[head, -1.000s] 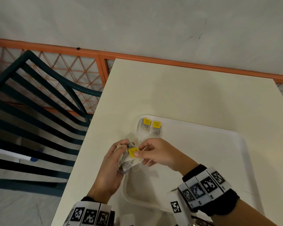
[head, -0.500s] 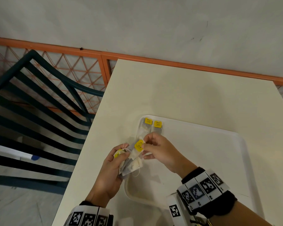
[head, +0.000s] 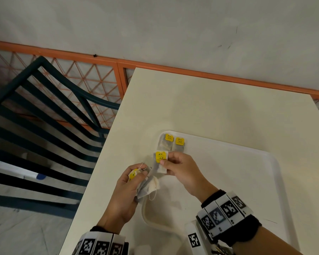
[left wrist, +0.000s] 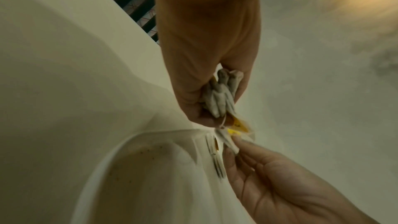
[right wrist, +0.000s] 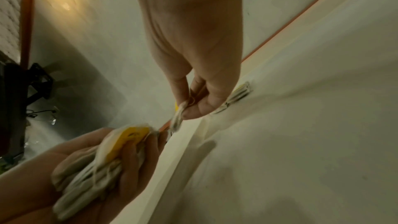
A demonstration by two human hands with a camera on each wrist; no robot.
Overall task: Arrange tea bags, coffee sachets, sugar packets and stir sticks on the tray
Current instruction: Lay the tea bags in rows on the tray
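A white tray (head: 256,181) lies on the cream table (head: 201,100). Two tea bags with yellow tags (head: 174,142) lie side by side in the tray's far left corner. My right hand (head: 180,167) pinches a third tea bag (head: 161,161) by its yellow tag, just in front of those two and above the tray's left rim. My left hand (head: 129,188) grips a bundle of several tea bags (head: 147,186) over the table beside the tray. The bundle (left wrist: 219,94) shows between the left fingers, and the pinched bag (right wrist: 178,117) hangs from my right fingertips.
A dark green slatted chair (head: 44,126) stands to the left of the table. An orange lattice railing (head: 92,78) runs behind the table along a grey wall. The tray's middle and right part hold nothing visible.
My right hand has pulled one tea bag out of the left hand's bundle and carried it forward toward the two bags in the tray's corner. The left hand stayed put.
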